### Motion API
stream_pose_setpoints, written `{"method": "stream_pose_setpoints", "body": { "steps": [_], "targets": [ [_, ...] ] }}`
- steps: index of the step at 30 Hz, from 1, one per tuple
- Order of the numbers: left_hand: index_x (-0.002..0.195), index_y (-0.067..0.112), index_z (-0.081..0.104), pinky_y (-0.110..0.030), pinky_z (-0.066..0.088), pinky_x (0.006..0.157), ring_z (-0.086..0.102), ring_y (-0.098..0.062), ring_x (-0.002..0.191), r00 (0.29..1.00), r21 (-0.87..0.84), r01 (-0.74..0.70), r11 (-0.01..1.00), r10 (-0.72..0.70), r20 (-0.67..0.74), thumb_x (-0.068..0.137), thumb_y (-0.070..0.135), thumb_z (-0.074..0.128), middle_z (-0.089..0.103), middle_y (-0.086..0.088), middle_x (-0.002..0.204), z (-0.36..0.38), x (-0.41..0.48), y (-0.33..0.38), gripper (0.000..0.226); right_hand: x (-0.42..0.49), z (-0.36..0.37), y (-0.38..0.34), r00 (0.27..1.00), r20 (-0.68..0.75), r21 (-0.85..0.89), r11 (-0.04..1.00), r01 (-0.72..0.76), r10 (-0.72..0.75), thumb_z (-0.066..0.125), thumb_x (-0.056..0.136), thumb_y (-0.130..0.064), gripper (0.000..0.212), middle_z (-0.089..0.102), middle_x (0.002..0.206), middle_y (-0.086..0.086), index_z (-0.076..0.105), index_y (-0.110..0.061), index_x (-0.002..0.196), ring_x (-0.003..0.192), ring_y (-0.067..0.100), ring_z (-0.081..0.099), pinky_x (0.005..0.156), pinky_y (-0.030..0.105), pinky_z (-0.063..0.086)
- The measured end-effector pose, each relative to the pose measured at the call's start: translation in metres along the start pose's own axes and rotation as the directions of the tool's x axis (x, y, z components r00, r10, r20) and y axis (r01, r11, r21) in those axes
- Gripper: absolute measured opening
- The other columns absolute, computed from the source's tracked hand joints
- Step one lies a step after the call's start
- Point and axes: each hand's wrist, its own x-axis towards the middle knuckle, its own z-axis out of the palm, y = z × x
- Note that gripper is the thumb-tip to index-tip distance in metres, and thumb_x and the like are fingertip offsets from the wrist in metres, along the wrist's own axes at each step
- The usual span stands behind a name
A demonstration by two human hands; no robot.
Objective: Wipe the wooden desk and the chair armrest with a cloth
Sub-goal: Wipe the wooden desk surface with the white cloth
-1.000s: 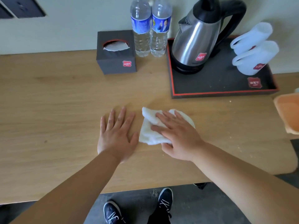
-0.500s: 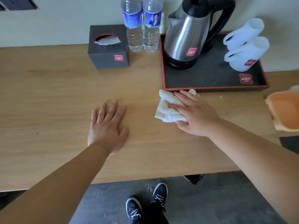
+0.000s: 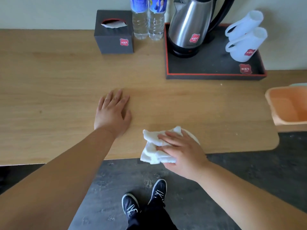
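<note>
A light wooden desk (image 3: 49, 90) fills the upper half of the view. My right hand (image 3: 182, 151) presses a crumpled white cloth (image 3: 152, 146) at the desk's front edge, and part of the cloth hangs over that edge. My left hand (image 3: 113, 113) lies flat on the desk with fingers apart, left of the cloth and holding nothing. No chair armrest shows.
Along the wall stand a dark tissue box (image 3: 113, 33), two water bottles (image 3: 147, 19), and a black tray (image 3: 214, 75) with a steel kettle (image 3: 191, 24) and two white cups (image 3: 245, 37). An orange bin (image 3: 289, 105) sits at the right. My shoes (image 3: 144, 200) stand on the dark floor.
My right hand has dragged the cloth from beside the tray back toward me to the desk's front edge. My left hand stays flat in about the same place.
</note>
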Motion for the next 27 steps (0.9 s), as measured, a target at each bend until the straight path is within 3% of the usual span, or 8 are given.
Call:
{"method": "stream_pose_setpoints", "body": {
  "steps": [3,5,10,12,14,17,24,27],
  "targets": [
    [0.159,0.039,0.029,-0.046,0.0,0.128,0.005,-0.022,0.159,0.999,-0.029,-0.009,1.0,0.01,0.042,0.092,0.055,0.031,0.016,0.008,0.172,0.008,-0.022,0.032,0.069,-0.013,-0.016,-0.011,0.983,-0.105,0.124,0.982,-0.139,0.152,0.077,0.077,-0.02,0.022,0.078,0.098,-0.006,0.082,-0.023,0.099,0.086,0.026,0.072,0.074,0.042,0.062],
    [0.16,0.04,0.025,-0.047,-0.002,0.128,0.0,-0.021,0.159,0.995,-0.03,-0.064,0.997,0.066,0.072,0.094,0.055,0.03,0.01,0.009,0.173,0.019,-0.03,0.062,0.068,-0.014,-0.041,-0.001,0.954,-0.161,0.172,0.959,-0.224,0.252,0.066,0.082,-0.032,0.027,0.075,0.09,-0.005,0.081,-0.023,0.102,0.077,0.026,0.069,0.062,0.038,0.059],
    [0.159,0.042,0.022,-0.05,-0.001,0.127,0.001,-0.022,0.159,0.999,0.021,-0.035,0.999,0.035,0.031,0.097,0.052,0.025,0.008,0.009,0.173,0.035,-0.031,0.102,0.063,0.014,-0.104,0.092,0.941,-0.192,-0.028,0.956,-0.291,0.28,0.061,0.093,-0.038,0.024,0.068,0.096,-0.002,0.073,-0.021,0.104,0.093,0.03,0.064,0.07,0.037,0.046],
    [0.159,0.043,0.022,-0.05,0.002,0.128,0.003,-0.022,0.159,0.999,0.033,-0.032,0.999,0.032,0.01,0.098,0.053,0.026,0.01,0.01,0.173,0.037,-0.029,0.1,0.062,0.029,-0.113,0.137,0.961,-0.149,-0.076,0.966,-0.247,0.234,0.062,0.097,-0.049,0.039,0.068,0.118,0.006,0.071,-0.013,0.112,0.113,0.035,0.06,0.087,0.04,0.047],
    [0.159,0.043,0.023,-0.05,0.005,0.128,0.006,-0.022,0.159,0.999,0.032,-0.039,0.999,0.039,-0.003,0.098,0.052,0.03,0.014,0.009,0.172,0.035,-0.028,0.099,0.062,0.038,-0.109,0.169,0.962,0.077,-0.204,0.949,-0.242,0.262,0.054,0.093,-0.071,0.076,0.041,0.163,0.012,0.054,-0.018,0.148,0.148,0.037,0.037,0.115,0.05,0.037],
    [0.158,0.042,0.028,-0.05,0.009,0.127,0.011,-0.024,0.159,0.999,0.03,-0.044,0.999,0.045,-0.019,0.096,0.05,0.035,0.02,0.007,0.171,0.032,-0.028,0.103,0.063,0.043,-0.093,0.189,0.929,0.225,-0.338,0.918,-0.207,0.293,0.026,0.083,-0.092,0.096,-0.002,0.178,0.005,0.018,-0.042,0.165,0.162,0.037,0.004,0.124,0.063,0.017],
    [0.158,0.041,0.031,-0.049,0.012,0.127,0.017,-0.026,0.157,0.996,0.04,-0.058,0.998,0.061,-0.067,0.095,0.049,0.038,0.025,0.005,0.17,0.034,-0.029,0.101,0.064,0.048,-0.081,0.184,0.966,0.086,-0.261,0.941,-0.215,0.244,0.015,0.096,-0.078,0.073,0.025,0.174,-0.002,0.048,-0.047,0.153,0.16,0.033,0.02,0.121,0.067,0.019],
    [0.159,0.042,0.029,-0.049,0.013,0.127,0.017,-0.026,0.157,0.995,0.048,-0.061,0.997,0.065,-0.072,0.095,0.049,0.036,0.024,0.006,0.17,0.034,-0.029,0.099,0.064,0.024,-0.07,0.162,0.998,-0.005,-0.133,0.989,-0.059,0.059,0.034,0.1,-0.067,0.059,0.049,0.162,-0.002,0.067,-0.039,0.141,0.152,0.033,0.039,0.121,0.067,0.024]
  ]
}}
